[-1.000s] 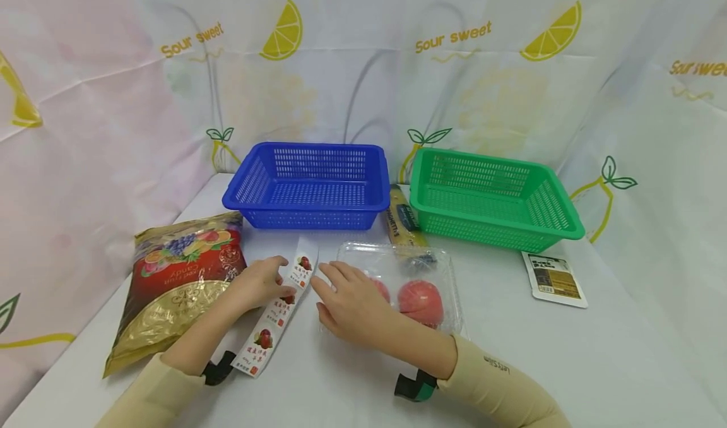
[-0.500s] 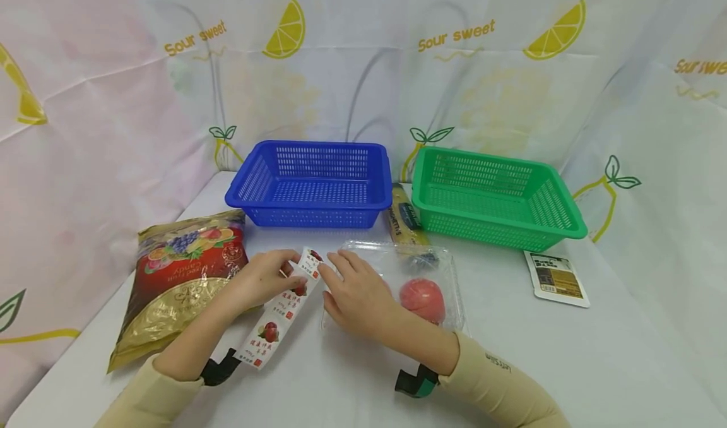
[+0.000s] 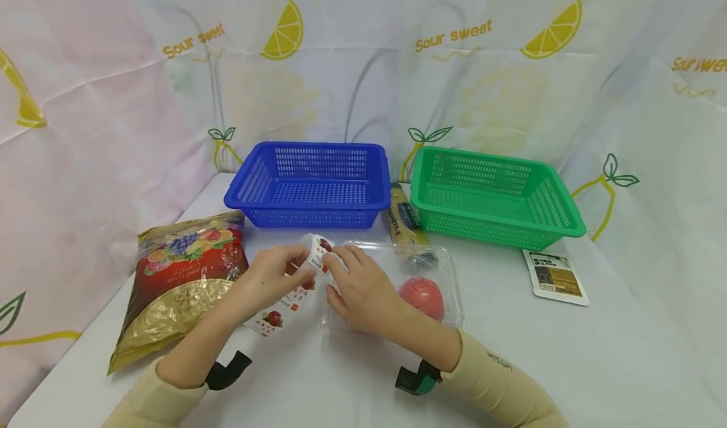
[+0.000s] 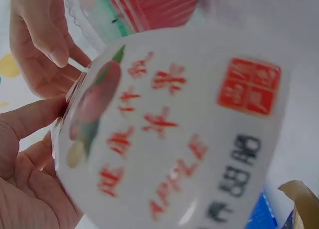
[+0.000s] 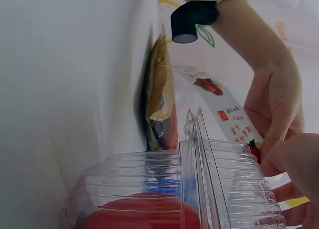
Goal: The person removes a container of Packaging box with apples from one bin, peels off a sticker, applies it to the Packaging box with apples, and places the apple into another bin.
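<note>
A strip of white apple stickers [image 3: 274, 317], printed with red apples and red lettering, is lifted and bent. My left hand [image 3: 264, 283] pinches it near its upper end between thumb and fingers. The fingertips of my right hand [image 3: 363, 292] meet the strip's upper right edge, while the thumb stays apart from it. Close up in the left wrist view, one curved sticker [image 4: 164, 134] hides part of both hands. Below and beside my right hand lies a clear plastic clamshell box [image 3: 451, 283] with a red round item [image 3: 422, 298] inside.
A Mixed Fruit Candy bag [image 3: 182, 283] lies left of my left forearm. Behind stand a blue basket [image 3: 307, 218] and a green basket [image 3: 488, 229], with a yellow spaghetti pack [image 3: 404, 219] between them. A flat white-and-brown packet [image 3: 556, 279] lies at right.
My left hand has lifted the sticker strip off the table and bent its upper end toward my right hand. My right hand has shifted slightly right, its fingertips now at the strip's edge.
</note>
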Motion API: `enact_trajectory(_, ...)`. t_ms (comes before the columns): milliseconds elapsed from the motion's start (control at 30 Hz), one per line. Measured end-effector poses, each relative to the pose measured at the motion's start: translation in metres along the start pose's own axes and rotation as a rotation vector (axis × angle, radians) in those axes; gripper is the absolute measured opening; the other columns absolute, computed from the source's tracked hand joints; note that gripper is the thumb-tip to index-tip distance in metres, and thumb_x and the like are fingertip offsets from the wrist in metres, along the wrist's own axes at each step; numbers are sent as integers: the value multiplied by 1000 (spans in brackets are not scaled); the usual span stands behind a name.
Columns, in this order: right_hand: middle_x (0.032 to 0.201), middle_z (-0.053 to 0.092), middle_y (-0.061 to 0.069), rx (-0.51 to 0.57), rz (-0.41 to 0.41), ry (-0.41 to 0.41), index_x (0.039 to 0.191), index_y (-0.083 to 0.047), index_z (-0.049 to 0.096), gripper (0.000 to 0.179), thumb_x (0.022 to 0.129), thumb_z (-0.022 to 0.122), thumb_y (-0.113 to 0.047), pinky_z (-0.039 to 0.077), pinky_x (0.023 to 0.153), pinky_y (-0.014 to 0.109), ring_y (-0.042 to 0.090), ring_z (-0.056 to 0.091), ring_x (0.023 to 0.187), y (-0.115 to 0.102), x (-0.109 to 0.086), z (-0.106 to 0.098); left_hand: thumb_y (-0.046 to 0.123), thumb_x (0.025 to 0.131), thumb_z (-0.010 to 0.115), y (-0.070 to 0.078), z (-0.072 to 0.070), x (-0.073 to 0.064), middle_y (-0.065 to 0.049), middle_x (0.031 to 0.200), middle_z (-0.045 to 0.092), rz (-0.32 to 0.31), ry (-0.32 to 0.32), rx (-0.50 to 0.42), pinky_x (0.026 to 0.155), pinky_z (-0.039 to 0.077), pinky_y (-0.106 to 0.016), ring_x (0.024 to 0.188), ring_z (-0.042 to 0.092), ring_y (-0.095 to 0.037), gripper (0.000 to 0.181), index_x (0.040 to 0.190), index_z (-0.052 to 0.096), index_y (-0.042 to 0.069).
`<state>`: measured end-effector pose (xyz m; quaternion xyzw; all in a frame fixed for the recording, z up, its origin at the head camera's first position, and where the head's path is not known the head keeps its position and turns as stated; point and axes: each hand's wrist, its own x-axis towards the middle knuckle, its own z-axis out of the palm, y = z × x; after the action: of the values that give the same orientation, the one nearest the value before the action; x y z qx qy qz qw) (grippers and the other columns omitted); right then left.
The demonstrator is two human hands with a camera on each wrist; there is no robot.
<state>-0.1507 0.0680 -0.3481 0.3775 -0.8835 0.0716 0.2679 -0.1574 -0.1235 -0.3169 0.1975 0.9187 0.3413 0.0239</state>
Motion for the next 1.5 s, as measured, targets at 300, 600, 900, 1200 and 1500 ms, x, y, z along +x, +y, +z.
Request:
enact_trajectory(300,116,57,10,55,25,-38,116,-8,54,35,85,57,-25,39,97,32,22,49,112,5,0,-4,16,86,64,11,2,-1,4,81,65,93,19,-24,63,52,-24,80,62,-15,6,87,62,10)
enact_trajectory(600,118,57,11,141,4,-8,109,-8,62,29,86,58,-26,42,94,32,22,51,111,8,-2,-9,13,83,68,18,3,-4,-3,94,64,117,33,-60,67,54,-26,95,61,-25,13,94,65,6)
enact_trajectory(900,117,58,9,275,-44,58,94,-9,66,19,84,63,-24,44,91,28,20,52,110,8,-12,-16,21,85,67,21,3,-13,3,86,64,133,-68,-140,63,52,-23,78,60,-12,9,89,64,14)
enact_trajectory(1200,117,57,10,317,-108,100,93,-9,65,14,83,63,-20,41,94,25,18,52,110,14,-16,-26,17,88,62,23,0,-14,4,80,61,224,-145,-220,64,53,-26,69,61,-8,6,94,62,14)
enact_trajectory(1500,115,58,10,217,-236,149,88,-11,64,14,78,70,-18,42,94,28,19,53,108,23,-18,-33,28,90,59,24,-5,-17,8,73,61,208,-181,-195,53,47,-26,62,60,-12,27,113,57,14)
